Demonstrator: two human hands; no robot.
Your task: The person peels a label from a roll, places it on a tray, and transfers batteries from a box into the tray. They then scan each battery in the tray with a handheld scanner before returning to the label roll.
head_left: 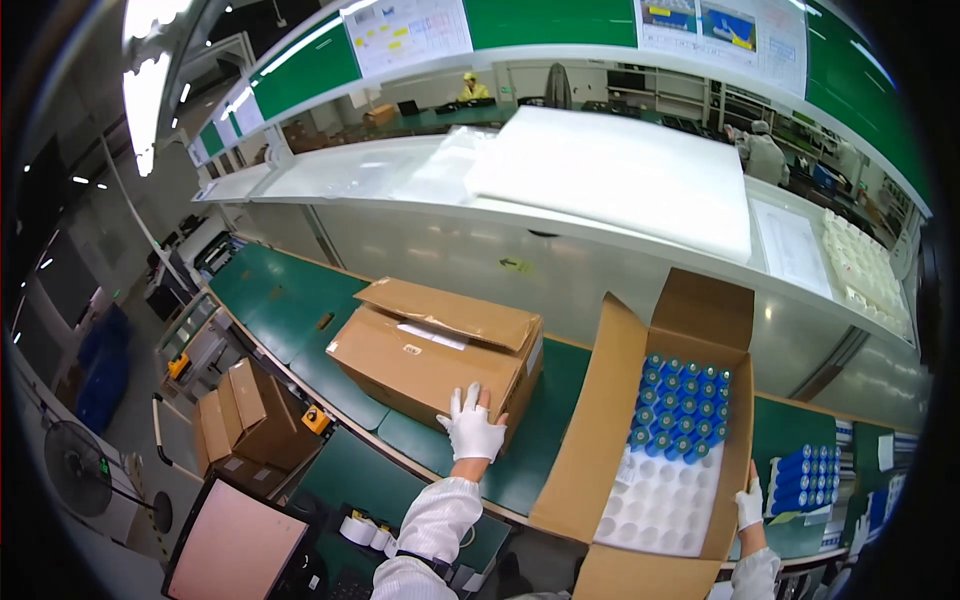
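Note:
My left hand [472, 430], in a white glove with some bare fingertips, lies with spread fingers on the near side of a brown cardboard box [420, 345]. The box's top flaps are folded over, and one stands slightly raised. To the right is an open cardboard carton [577, 430]. Its far part holds rows of blue cylindrical cells [684, 405], standing upright in a white tray with round pockets [655, 515]; the near pockets hold none. My right hand [748, 505], also gloved, rests against the outside of the carton's right wall, its fingers stretched along it.
More blue cells [805, 478] lie stacked right of the carton on the green bench [265, 290]. White foam sheets [615, 170] lie on the shelf above. Left of the bench are a monitor [235, 545], another carton [250, 415] and a fan [80, 480]. People work beyond the shelf.

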